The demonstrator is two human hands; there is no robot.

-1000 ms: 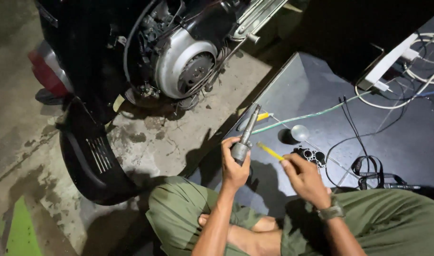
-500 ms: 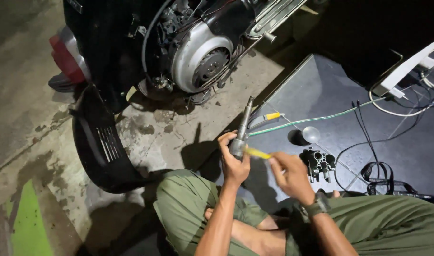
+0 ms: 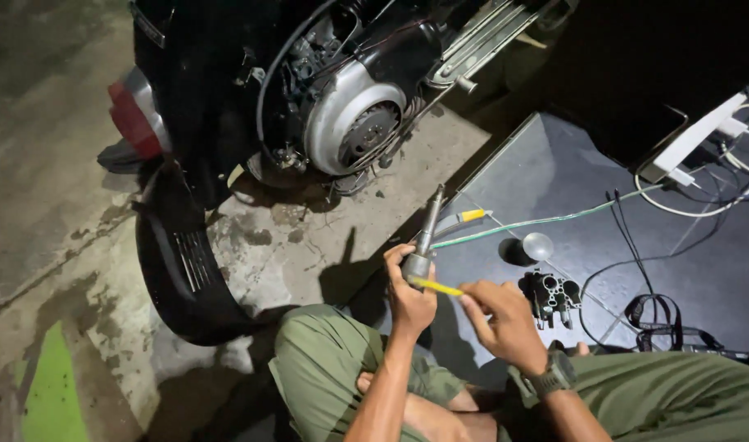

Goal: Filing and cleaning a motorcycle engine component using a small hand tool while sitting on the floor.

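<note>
Left hand (image 3: 411, 296) wrapped tight round the fat lower end of a grey metal shaft (image 3: 424, 239), held upright and tilted a bit, thin tip pointing away toward the scooter engine (image 3: 354, 123). Right hand (image 3: 497, 319) pinched shut on a skinny yellow tool (image 3: 436, 286), tip touching the shaft's collar just above the left fist. Looks like mid-job to me: still poking at that collar, nothing visibly fitted or pulled off it yet, so plenty left. Shaft itself: dull grey, stepped, narrow up top, wide at the base, no obvious damage, though too dim to say much. Just past the right hand on the dark mat (image 3: 554, 196): a small black multi-hole part (image 3: 550, 296), a round shiny bit (image 3: 538, 245), loose cables (image 3: 636, 270). Off beyond the left hand, a black body panel (image 3: 182, 270) lying on the concrete.
</note>
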